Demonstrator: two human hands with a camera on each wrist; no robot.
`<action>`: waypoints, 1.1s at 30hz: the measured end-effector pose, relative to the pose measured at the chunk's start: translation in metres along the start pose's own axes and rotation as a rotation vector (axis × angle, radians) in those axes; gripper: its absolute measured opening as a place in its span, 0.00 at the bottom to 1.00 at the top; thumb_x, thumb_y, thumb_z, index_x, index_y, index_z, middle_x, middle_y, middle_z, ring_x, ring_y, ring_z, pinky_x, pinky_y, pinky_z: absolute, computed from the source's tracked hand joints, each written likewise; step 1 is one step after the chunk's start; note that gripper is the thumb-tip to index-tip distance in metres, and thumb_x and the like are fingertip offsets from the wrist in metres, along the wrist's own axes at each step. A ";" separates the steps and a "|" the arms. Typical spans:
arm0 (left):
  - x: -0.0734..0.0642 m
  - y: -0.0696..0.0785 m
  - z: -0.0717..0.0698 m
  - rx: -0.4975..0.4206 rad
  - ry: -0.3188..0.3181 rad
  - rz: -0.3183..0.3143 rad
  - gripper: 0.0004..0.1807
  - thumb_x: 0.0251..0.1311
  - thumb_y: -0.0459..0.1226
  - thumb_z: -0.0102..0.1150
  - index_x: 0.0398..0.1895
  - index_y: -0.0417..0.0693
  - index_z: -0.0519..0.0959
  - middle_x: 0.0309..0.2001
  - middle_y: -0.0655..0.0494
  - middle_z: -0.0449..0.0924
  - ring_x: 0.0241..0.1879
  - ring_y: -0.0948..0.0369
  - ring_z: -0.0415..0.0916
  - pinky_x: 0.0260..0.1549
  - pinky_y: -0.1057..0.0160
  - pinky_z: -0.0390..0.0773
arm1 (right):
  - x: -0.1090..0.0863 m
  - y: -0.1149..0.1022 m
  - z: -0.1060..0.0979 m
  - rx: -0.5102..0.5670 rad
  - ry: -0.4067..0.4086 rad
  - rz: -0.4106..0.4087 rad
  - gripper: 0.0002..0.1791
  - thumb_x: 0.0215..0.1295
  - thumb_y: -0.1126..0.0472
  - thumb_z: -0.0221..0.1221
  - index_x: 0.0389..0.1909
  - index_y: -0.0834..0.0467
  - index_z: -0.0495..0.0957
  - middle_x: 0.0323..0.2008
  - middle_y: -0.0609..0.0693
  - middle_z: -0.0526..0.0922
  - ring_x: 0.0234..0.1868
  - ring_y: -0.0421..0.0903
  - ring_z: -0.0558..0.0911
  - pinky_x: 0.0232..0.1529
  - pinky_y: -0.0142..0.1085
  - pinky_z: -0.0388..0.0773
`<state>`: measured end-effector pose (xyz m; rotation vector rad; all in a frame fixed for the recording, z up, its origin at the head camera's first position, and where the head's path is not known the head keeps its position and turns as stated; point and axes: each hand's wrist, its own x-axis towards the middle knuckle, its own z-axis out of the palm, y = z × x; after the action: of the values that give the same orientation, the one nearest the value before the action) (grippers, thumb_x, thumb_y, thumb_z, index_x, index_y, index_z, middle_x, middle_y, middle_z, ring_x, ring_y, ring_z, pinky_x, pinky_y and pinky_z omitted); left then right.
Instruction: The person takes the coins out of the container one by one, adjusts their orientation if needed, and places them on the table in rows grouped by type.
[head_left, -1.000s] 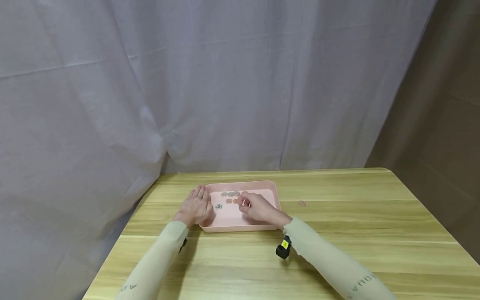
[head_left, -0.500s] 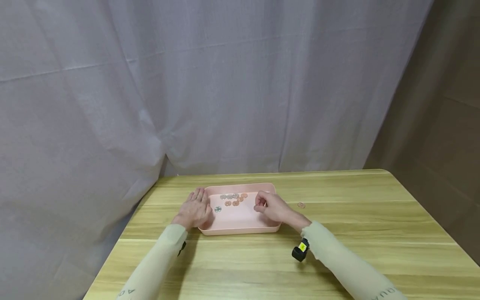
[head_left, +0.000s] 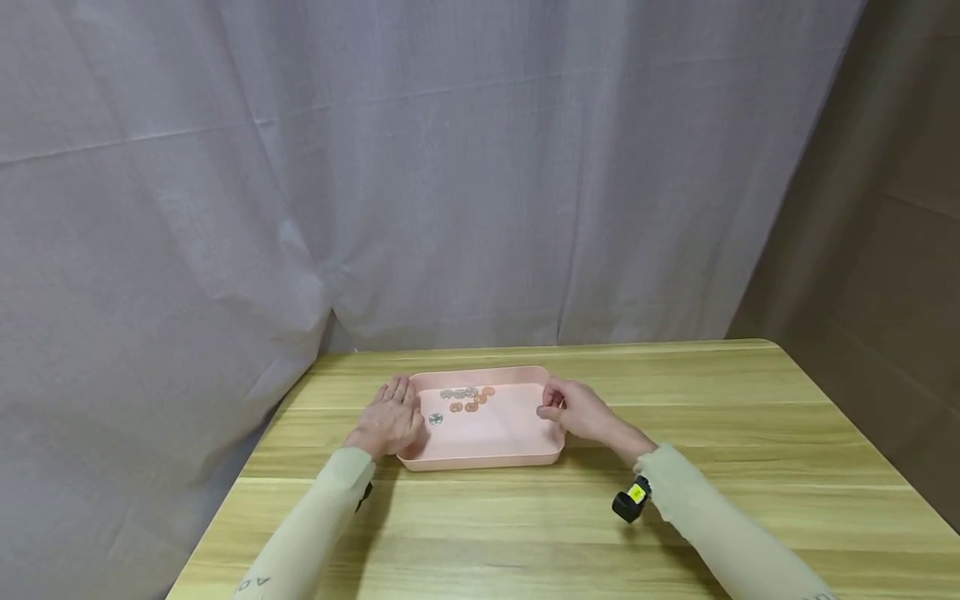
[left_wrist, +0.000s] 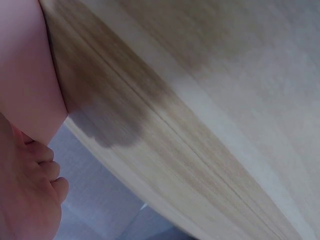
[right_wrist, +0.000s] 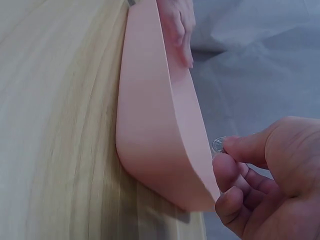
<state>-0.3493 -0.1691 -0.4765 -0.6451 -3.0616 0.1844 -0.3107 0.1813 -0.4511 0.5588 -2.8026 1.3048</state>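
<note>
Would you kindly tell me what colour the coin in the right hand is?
Silver-grey; the coin shows best in the right wrist view.

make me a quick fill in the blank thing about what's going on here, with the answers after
1. The tray is ____ in colour.
2. The coin off the tray floor is pinched by the person's ____ hand.
3. Of the coins lying in the tray, the lone silver-coloured one is nearest the ____ hand.
4. The table under the tray has a ____-grain pattern.

Missing words: pink; right; left; wood
</note>
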 end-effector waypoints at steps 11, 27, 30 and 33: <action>0.000 0.000 0.000 -0.005 0.018 0.013 0.34 0.75 0.47 0.25 0.76 0.33 0.50 0.77 0.37 0.48 0.77 0.44 0.46 0.77 0.48 0.50 | -0.014 0.025 -0.022 0.013 0.055 0.095 0.07 0.63 0.66 0.62 0.30 0.60 0.73 0.27 0.52 0.76 0.20 0.53 0.81 0.19 0.35 0.79; -0.002 0.000 0.004 -0.032 0.013 0.015 0.34 0.75 0.46 0.24 0.75 0.32 0.51 0.77 0.36 0.49 0.77 0.43 0.47 0.77 0.47 0.50 | -0.033 0.060 -0.039 -0.003 0.042 0.147 0.06 0.63 0.68 0.62 0.29 0.62 0.74 0.24 0.51 0.76 0.18 0.45 0.78 0.16 0.30 0.76; -0.002 -0.001 0.004 -0.021 0.023 0.015 0.33 0.76 0.46 0.25 0.75 0.32 0.51 0.77 0.36 0.49 0.77 0.44 0.48 0.77 0.47 0.50 | -0.035 0.067 -0.040 -0.008 0.037 0.175 0.06 0.63 0.67 0.61 0.29 0.62 0.75 0.23 0.50 0.76 0.17 0.44 0.77 0.15 0.30 0.74; 0.000 -0.001 0.002 -0.016 0.039 0.028 0.33 0.76 0.46 0.25 0.75 0.32 0.51 0.76 0.37 0.50 0.77 0.44 0.48 0.77 0.47 0.50 | -0.039 0.073 -0.042 -0.023 0.046 0.216 0.06 0.63 0.66 0.61 0.29 0.61 0.75 0.22 0.50 0.77 0.15 0.42 0.76 0.12 0.30 0.72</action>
<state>-0.3492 -0.1702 -0.4784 -0.6848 -3.0212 0.1453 -0.3034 0.2682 -0.4830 0.2263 -2.9018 1.2960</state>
